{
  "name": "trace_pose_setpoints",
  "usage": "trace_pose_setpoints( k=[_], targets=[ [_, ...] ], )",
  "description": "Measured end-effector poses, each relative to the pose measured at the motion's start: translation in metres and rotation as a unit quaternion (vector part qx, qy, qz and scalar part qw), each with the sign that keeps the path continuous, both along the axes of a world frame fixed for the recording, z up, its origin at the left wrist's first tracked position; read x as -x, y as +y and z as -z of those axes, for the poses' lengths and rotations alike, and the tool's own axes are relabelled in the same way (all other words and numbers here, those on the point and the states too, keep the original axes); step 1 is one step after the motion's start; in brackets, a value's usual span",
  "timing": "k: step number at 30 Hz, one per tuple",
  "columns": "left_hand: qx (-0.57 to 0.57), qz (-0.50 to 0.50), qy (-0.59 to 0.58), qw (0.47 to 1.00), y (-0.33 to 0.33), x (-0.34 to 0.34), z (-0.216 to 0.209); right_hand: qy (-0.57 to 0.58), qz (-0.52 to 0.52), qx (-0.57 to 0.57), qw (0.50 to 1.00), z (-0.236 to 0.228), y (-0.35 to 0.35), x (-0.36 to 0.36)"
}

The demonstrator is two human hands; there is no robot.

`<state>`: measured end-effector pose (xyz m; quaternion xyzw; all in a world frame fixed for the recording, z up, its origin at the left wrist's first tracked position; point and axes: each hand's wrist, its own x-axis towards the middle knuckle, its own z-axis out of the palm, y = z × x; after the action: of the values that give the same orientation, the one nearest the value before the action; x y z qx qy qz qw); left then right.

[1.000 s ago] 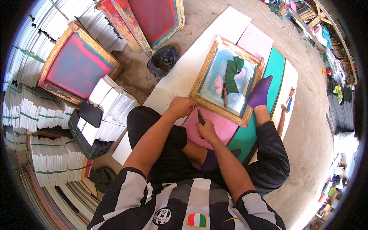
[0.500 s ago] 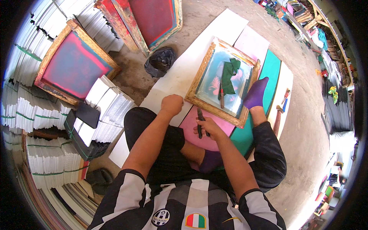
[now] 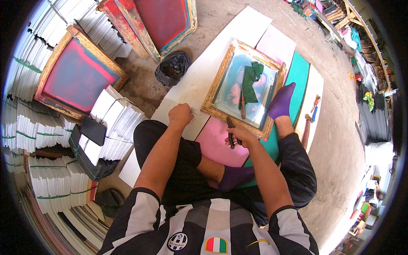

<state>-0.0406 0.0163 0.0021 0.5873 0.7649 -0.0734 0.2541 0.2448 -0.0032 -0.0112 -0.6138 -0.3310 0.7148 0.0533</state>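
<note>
1. Black and white stripes cover the shirt [image 3: 216, 225]; on its chest are a round lettered badge [image 3: 177, 241], a red, white and green shield patch [image 3: 216, 245] and a thin, curved yellow mark.
2. Dark pliers [image 3: 230, 126] sit in the right hand [image 3: 244, 137], its fingers wrapped around the handles, the nose pointing toward the lower rail of the wooden frame [image 3: 218, 80].
3. The left hand [image 3: 180, 113] is curled into a fist over the white board [image 3: 221, 51], beside small dark bits; I cannot tell whether it holds anything.
4. Brown and worn, the frame lies flat across the boards, its pale blue mesh showing pink leaf shapes.
5. A crumpled green cloth [image 3: 250, 88] and a slim tool with red on it [image 3: 243, 107] lie on the mesh, hiding part of the pattern.
6. A purple-socked foot [image 3: 281, 103] crowds the frame's right side.
7. Farther right lies a hammer-like tool [image 3: 307, 126]; a black plastic bag [image 3: 172, 69] stands beyond the white board.
</note>
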Motion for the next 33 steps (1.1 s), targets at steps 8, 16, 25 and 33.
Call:
trace_pose_setpoints(
  k=[8, 16, 25, 33],
  targets=[
    [-0.009, 0.01, -0.015, 1.0, 0.002, -0.006, -0.004, -0.015, -0.018, 0.007, 1.0, -0.002, 0.009, -0.001],
    [-0.02, 0.021, -0.044, 0.999, 0.006, -0.01, 0.001, -0.139, -0.005, -0.147, 0.979, 0.008, -0.012, 0.027],
    [0.002, 0.018, -0.033, 0.999, 0.012, -0.019, -0.006, -0.176, 0.018, -0.18, 0.968, 0.012, -0.02, 0.033],
    [-0.011, 0.008, -0.031, 0.999, 0.009, -0.018, 0.0, -0.244, 0.007, -0.276, 0.93, 0.079, -0.033, 0.029]
  ],
)
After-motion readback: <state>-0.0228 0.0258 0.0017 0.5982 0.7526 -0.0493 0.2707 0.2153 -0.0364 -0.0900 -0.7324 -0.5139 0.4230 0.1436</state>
